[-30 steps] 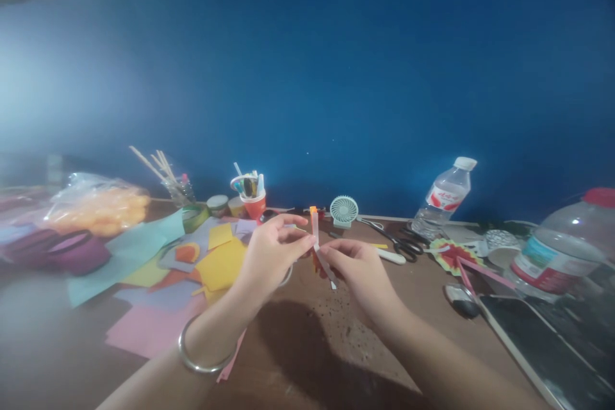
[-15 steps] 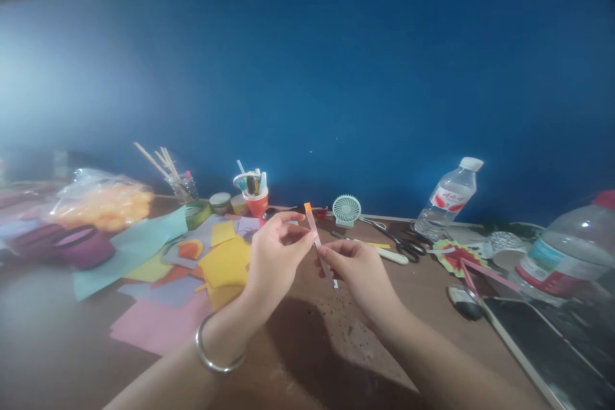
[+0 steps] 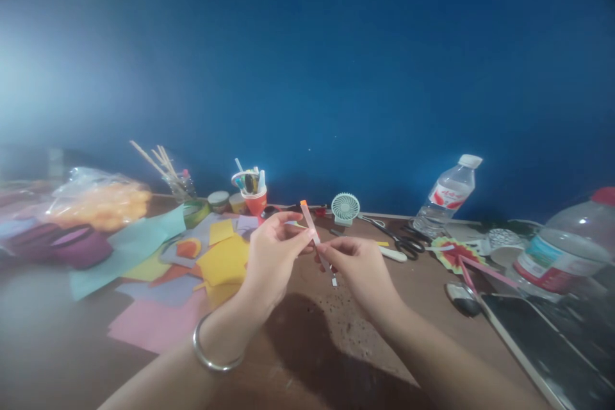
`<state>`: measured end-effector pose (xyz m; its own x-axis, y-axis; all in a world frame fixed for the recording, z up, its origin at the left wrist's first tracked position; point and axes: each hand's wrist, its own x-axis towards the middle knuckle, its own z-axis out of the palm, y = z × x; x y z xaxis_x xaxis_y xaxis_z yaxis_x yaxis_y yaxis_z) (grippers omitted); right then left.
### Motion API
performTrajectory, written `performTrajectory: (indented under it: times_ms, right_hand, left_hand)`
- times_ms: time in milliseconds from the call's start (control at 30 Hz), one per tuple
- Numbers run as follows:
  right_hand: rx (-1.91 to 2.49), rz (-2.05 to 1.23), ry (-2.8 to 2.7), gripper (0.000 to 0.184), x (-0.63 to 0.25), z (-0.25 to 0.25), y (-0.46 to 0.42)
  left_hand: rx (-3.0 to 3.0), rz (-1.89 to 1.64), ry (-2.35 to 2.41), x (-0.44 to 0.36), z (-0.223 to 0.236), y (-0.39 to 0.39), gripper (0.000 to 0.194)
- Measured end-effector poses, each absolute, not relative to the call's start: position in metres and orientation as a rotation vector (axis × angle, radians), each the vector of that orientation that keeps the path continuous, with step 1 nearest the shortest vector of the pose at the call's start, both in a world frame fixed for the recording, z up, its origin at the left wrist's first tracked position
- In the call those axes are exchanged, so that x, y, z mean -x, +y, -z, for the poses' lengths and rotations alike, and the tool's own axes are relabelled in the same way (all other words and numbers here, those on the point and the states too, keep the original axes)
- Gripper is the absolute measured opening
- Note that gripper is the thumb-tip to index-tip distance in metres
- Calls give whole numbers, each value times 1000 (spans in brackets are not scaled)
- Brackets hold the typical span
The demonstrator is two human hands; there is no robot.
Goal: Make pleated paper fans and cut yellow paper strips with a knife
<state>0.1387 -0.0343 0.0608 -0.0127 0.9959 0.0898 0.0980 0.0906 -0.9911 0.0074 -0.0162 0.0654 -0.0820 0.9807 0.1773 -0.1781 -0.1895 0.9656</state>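
In front of me, above the brown tabletop, I hold a narrow pale strip [image 3: 310, 221] with an orange upper end. Its exact kind is unclear. My left hand [image 3: 273, 256], with a silver bangle at the wrist, pinches the strip's middle between thumb and fingers. Just below that, the thumb and forefinger of my right hand [image 3: 358, 269] grip the lower part. The strip leans slightly left at the top, and part of it is hidden by my fingers. A small white bit [image 3: 334, 282] shows beneath its lower end.
Coloured paper sheets [image 3: 158, 320] lie to the left. Toward the wall stand a red cup [image 3: 254, 202] of pens, a small fan [image 3: 345, 207] and scissors [image 3: 401, 242]. On the right are a water bottle [image 3: 446, 195], a larger bottle [image 3: 562, 250], a brush [image 3: 464, 300] and a phone [image 3: 542, 339].
Both hands keep their pinch on the strip. The strip's orange top has tilted slightly left, showing less orange, and the whole view has shifted a little.
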Motion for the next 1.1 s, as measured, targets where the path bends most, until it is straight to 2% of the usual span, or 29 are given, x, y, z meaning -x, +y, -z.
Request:
performTrajectory:
  times_ms: [200,367,500,600,800,1100]
  right_hand:
    - [1220,-1085,-1335,18,-139,-64,-36]
    - [1228,-1051,-1357,23,-138,-62,-35]
    - [1213,-1060,-1334,25,-138,-60,-33]
    - [1168,-1098,-1315,25,-139,-62,-33]
    - [1155,-1118,-1303,23,-139,-63,-36]
    - [1083,-1266,-1260,23,-138,-57,-33]
  left_hand:
    - [-1131,-1441,1023,-9,-71,-18,31]
    - [-1094,-1435,1025,-10,-75,-20,31]
    - [-1088,-1405,1008,-9,-78,-23,24]
    - [-1278,-1324,1004,-6,-81,-25,15]
    - [-1676,-1215,1171,2,-83,-22,12]
    - [-1581,-1370,1290,-1,-78,-21,23]
